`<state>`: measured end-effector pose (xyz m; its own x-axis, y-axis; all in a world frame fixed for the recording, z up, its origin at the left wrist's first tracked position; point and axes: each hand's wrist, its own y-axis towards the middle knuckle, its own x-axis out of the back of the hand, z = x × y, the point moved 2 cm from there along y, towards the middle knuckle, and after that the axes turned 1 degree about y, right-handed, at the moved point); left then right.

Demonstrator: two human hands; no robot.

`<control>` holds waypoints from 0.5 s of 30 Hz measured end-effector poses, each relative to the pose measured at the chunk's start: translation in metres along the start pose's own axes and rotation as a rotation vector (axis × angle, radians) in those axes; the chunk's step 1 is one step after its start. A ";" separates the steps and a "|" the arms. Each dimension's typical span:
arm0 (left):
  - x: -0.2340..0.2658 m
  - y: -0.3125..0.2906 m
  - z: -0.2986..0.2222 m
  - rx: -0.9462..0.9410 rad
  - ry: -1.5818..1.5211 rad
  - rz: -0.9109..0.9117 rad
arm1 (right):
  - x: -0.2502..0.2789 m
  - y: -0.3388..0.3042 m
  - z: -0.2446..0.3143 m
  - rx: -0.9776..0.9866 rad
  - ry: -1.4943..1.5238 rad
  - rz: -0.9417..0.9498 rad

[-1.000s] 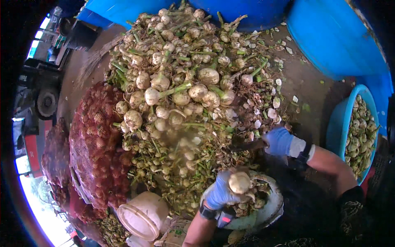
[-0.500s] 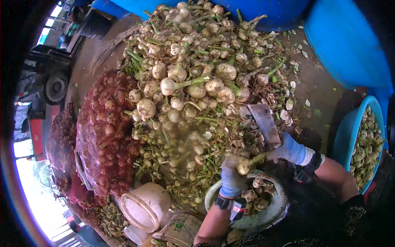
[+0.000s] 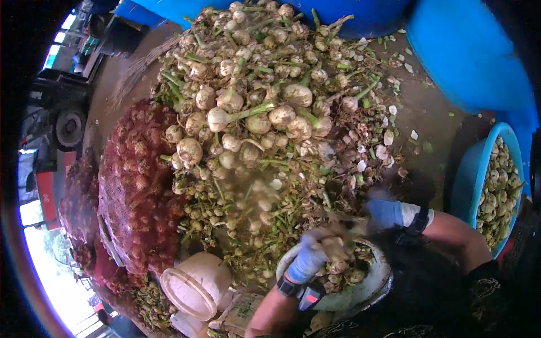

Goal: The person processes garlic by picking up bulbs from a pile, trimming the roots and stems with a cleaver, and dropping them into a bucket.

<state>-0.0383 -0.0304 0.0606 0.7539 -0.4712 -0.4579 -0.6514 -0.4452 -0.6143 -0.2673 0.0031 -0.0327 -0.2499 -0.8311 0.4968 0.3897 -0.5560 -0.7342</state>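
My left hand (image 3: 309, 259), in a blue-white work glove, is closed round a garlic bulb (image 3: 336, 248) over the rim of a pale round tub (image 3: 376, 284). Motion smears the bulb and the fingertips. More trimmed bulbs (image 3: 354, 275) lie inside that tub. Just right of the bulb, my right hand (image 3: 386, 213), gloved the same way, is closed on a broad-bladed knife, whose blade is only a blur pointing left toward the bulb. In front of both hands rises a large heap of garlic bulbs (image 3: 298, 96) with green stems and soil on them.
Cut stems and peelings (image 3: 360, 141) litter the floor beside the heap. Red mesh sacks (image 3: 138, 186) full of bulbs stand at left. A white bucket (image 3: 197, 284) lies tilted near them. At right is a turquoise tub (image 3: 459, 194) of bulbs; a big blue container (image 3: 468, 50) stands behind.
The knife has swung down from pointing away to a blur beside the bulb. My left hand has moved slightly left and nearer with the bulb, over the tub. The view has shifted slightly.
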 end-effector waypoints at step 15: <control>0.186 0.002 0.066 -0.211 2.342 -0.038 | 0.022 -0.003 0.003 -0.077 0.837 -0.055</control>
<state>0.1057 -0.0684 -0.0682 -0.4738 -0.1389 0.8696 -0.7560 -0.4423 -0.4826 -0.2711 -0.0134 -0.0179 -0.8532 -0.5194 0.0479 0.3037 -0.5694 -0.7639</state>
